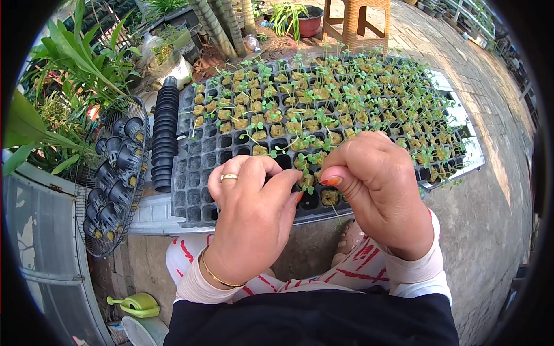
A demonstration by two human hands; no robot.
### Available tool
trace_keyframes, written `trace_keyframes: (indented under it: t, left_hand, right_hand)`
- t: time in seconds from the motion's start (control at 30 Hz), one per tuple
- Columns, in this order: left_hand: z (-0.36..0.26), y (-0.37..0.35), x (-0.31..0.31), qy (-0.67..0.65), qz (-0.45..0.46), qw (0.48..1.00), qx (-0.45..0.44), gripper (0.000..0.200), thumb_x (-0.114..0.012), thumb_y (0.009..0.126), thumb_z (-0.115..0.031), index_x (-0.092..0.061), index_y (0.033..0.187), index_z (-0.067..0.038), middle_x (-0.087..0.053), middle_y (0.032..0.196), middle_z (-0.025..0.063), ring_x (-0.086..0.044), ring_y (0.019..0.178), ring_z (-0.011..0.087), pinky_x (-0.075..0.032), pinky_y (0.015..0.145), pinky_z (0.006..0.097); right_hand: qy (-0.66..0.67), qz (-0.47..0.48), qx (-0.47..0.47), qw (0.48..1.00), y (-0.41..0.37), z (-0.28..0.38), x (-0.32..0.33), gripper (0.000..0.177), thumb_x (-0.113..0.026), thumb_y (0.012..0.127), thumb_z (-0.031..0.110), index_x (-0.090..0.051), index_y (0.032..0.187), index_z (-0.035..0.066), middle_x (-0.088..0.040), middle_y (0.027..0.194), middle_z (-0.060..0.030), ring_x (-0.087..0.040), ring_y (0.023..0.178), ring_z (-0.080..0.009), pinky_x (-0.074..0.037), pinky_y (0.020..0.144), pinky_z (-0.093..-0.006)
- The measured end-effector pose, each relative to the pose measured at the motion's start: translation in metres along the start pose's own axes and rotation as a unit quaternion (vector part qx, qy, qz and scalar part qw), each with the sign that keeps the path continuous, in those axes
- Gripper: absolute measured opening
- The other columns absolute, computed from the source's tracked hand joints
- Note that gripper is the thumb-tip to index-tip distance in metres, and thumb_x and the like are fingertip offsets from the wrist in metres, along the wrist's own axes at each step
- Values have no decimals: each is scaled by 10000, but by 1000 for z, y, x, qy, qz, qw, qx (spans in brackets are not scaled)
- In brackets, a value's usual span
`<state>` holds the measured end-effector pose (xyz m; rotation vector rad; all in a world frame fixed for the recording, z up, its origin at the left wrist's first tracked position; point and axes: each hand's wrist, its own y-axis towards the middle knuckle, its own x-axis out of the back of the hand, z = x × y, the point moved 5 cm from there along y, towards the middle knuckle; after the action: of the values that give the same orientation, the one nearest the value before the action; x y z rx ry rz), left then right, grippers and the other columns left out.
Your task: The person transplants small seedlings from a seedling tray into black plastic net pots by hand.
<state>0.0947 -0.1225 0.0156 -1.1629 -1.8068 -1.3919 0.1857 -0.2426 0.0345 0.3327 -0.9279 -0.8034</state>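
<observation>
Near the front edge of the black seedling tray (193, 199), my left hand (248, 216) pinches a seedling plug (307, 183) of brown, spongy growing medium with small green leaves. Its thumb and forefinger press against the plug's left side. Just to the right, my right hand (381, 193) is closed, thumb against bent forefinger, close beside the same plug. Whatever lies between those right fingertips is too small or hidden to make out. Another plug (330, 198) sits in a front cell, with a thin stem trailing over the tray's edge.
Green seedlings (346, 92) crowd the tray's back and right. A stack of black net pots (165, 135) lies at its left, beside a wire basket (138, 190) holding more pots. A green watering can (138, 304) is on the ground; a brown stool (356, 26) stands behind.
</observation>
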Motion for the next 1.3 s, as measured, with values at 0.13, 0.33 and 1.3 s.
trace_keyframes:
  t: [0.13,0.33,1.3]
  left_hand:
    - [0,1,-1,0,3,1000,-1,276,-723,682,-45,-674,952,-77,-518,923,56,-489,949,269,-303,876,423]
    - [2,1,-5,2,13,1000,4,270,-732,682,-60,-674,944,-84,-496,917,53,-477,949,271,-293,889,442]
    - [21,-5,1,-383,-31,916,112,309,-701,741,-13,-600,1033,-24,-640,966,60,-598,876,157,-411,871,304]
  right_hand:
    - [-29,18,4,999,1,1,-3,87,-676,798,103,-616,774,43,-602,707,-68,-545,670,-263,-399,664,-348]
    - [-44,37,18,998,-1,2,-9,45,-643,785,79,-634,753,49,-582,661,-115,-549,649,-316,-375,637,-412]
    - [46,-42,9,998,-4,17,24,337,-621,871,344,-644,745,32,-625,668,-47,-574,619,-199,-407,649,-308]
